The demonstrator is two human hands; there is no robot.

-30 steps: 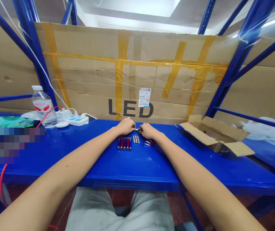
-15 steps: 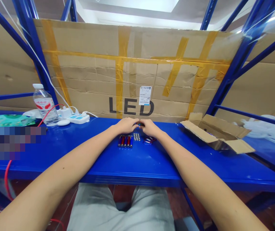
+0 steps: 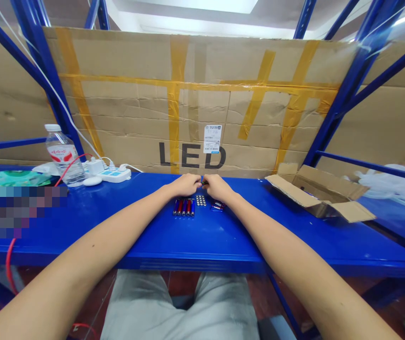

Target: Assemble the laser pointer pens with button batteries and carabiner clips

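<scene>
My left hand [image 3: 185, 184] and my right hand [image 3: 217, 187] meet at the back middle of the blue shelf [image 3: 202, 236], fingers curled together around a small dark item [image 3: 204, 182] that I cannot make out. Just in front of them lies a row of several small red and blue cylinders [image 3: 183, 207]. Beside that row sits a cluster of small silver button cells [image 3: 200, 200]. A few more red and blue pieces [image 3: 218, 205] lie under my right wrist.
An open cardboard box [image 3: 317, 192] sits at the right. At the left stand a water bottle [image 3: 63, 157], a white power strip [image 3: 112, 174] with a red cable [image 3: 9, 255], and a green packet [image 3: 14, 179]. A taped cardboard sheet marked LED [image 3: 191, 104] backs the shelf.
Both hands stay pressed together at the same spot, working on the small item. The view has shifted slightly; nothing on the shelf has moved.
</scene>
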